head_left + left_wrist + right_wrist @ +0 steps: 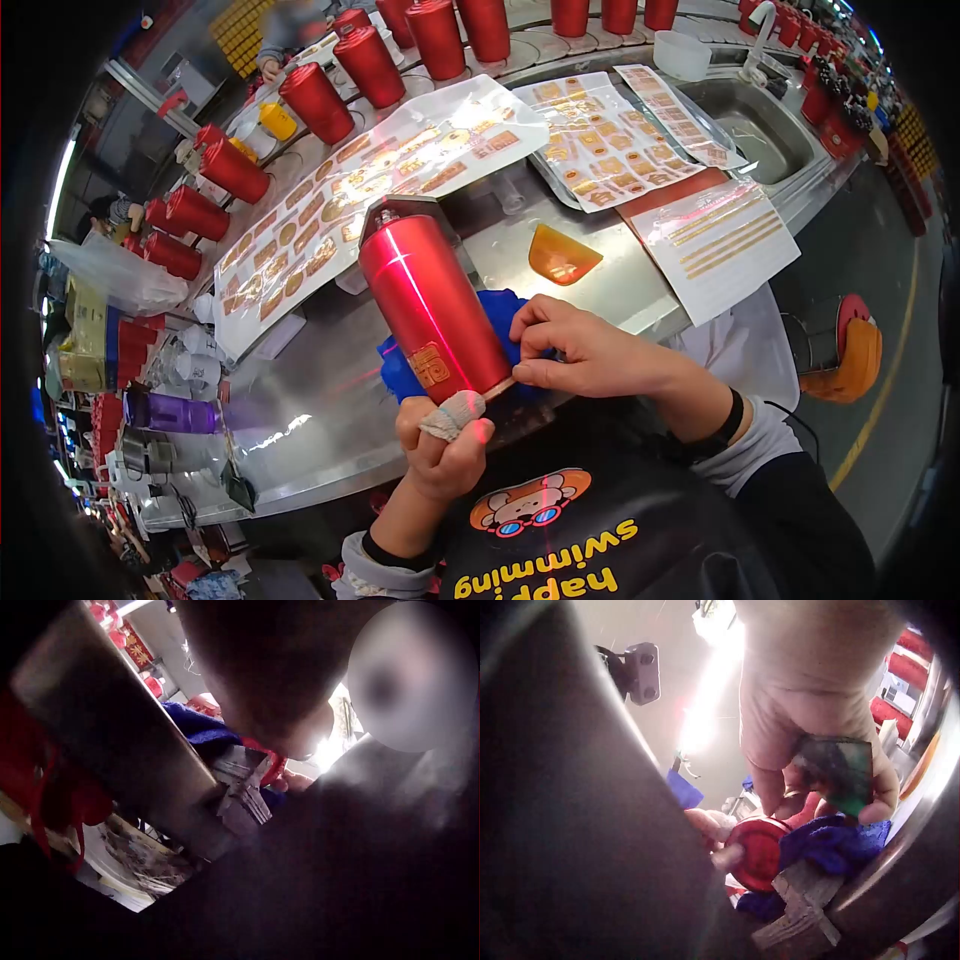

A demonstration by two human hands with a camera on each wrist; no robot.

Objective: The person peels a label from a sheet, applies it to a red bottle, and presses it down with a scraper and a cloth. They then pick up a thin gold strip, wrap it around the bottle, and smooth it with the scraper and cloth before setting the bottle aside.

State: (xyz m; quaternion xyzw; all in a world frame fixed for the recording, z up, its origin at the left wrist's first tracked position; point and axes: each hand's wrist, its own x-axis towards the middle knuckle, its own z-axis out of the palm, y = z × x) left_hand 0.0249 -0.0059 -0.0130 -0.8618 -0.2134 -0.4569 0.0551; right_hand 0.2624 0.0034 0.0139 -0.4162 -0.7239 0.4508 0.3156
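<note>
A glossy red bottle (pixel 430 300) lies tilted on a blue cloth (pixel 400 375), its metal neck pointing away and a gold decal (pixel 432 367) near its base. My left hand (pixel 440 460) grips the bottle's base end, with a pale wrap (pixel 455 414) around one finger. Beside the base on the other side is my right hand (pixel 595 352), fingers bent. The right wrist view shows that hand holding a translucent green scraper piece (pixel 855 776) against its fingers, close to the round red base (pixel 756 855). In the left wrist view, most of the hand is dark.
Sheets of gold decals (pixel 400 165) cover the far side of the steel bench (pixel 330 400). An amber scraper (pixel 562 256) lies right of the bottle. Several red bottles (pixel 318 103) stand on a conveyor behind. A sink (pixel 765 130) is at the back right, a purple container (pixel 180 412) at the left.
</note>
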